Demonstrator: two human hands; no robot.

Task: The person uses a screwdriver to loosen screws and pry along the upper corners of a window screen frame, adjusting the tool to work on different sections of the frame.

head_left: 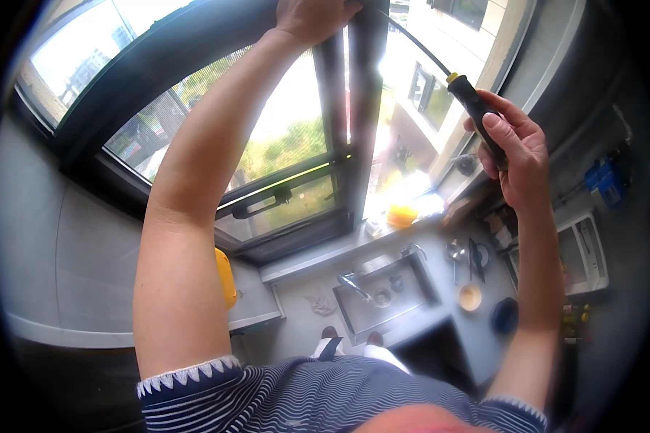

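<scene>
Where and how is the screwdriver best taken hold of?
The screwdriver is probably best gripped by its black handle, from the lower right, where the right hand holds it. The handle is thick enough to wrap around; the thin shaft points up and left toward the dark window frame, so that end looks awkward.

R. hand [516, 148] holds a black-handled screwdriver [467, 99], which is pointing up twd. the window frame [367, 108]. L. hand [310, 16] is at this frame also, near top of view. Below: sink [412, 292] w/ tap [354, 284], bowl [470, 297] on counter [477, 339].
</scene>
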